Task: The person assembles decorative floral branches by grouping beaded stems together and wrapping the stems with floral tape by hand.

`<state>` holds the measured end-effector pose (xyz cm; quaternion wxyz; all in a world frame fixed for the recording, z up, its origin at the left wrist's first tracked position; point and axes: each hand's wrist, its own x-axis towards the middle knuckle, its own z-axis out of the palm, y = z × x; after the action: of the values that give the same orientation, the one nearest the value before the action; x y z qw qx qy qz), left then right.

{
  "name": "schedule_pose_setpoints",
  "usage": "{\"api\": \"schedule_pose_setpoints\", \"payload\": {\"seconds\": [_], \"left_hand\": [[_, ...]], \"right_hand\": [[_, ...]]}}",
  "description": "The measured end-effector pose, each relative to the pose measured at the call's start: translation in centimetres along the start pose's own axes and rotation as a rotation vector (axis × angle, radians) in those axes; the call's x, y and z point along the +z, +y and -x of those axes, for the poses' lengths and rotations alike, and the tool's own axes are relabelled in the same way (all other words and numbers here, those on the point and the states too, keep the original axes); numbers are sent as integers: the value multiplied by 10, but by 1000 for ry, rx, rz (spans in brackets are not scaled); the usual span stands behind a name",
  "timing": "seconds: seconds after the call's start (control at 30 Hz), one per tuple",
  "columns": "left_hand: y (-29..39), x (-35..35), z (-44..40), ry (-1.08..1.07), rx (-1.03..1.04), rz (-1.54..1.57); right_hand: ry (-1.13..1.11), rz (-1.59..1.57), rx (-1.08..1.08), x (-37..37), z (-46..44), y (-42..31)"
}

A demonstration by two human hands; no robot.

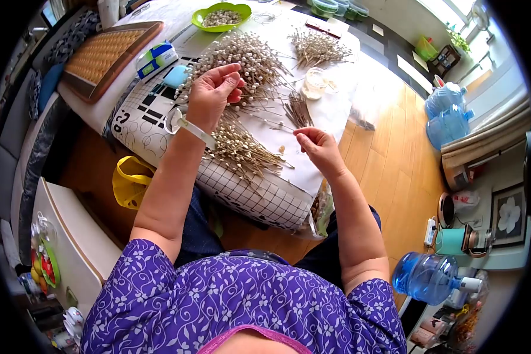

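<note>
My right hand [320, 150] pinches the end of a thin dried stem [279, 125] that runs left across the white table cover. My left hand [214, 94] is raised over the stems, thumb and fingers pressed together; whatever it may hold is too small to make out. Behind it spreads a large heap of dried stems with white buds [248, 53]. Another budded bunch [242, 147] lies below, near the table's front edge. Just beyond my right hand is a bundle of bare brown stems [298, 110]. A smaller budded bunch [318, 48] rests at the back right.
A green bowl [246, 10] of loose buds stands at the back. A clear tub [315, 78] with pale contents sits right of the heap. Left are a tissue pack [157, 59] and a light-blue item [176, 76]. A yellow bag [130, 183] hangs below the table's left side.
</note>
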<state>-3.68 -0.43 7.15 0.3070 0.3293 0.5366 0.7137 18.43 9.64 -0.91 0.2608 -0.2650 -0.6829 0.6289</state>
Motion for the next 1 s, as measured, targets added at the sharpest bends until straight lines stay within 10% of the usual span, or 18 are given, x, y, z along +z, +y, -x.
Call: {"api": "schedule_pose_setpoints", "payload": {"seconds": [0.43, 0.87, 1.0], "left_hand": [[-45, -12, -13, -8, -171, 146], [-29, -42, -27, 215, -73, 269], [-30, -34, -25, 156, -31, 196]], "right_hand": [[165, 1070, -206, 22, -50, 2], [-44, 1235, -245, 4, -33, -31], [-86, 1177, 33, -2, 3, -38]]}}
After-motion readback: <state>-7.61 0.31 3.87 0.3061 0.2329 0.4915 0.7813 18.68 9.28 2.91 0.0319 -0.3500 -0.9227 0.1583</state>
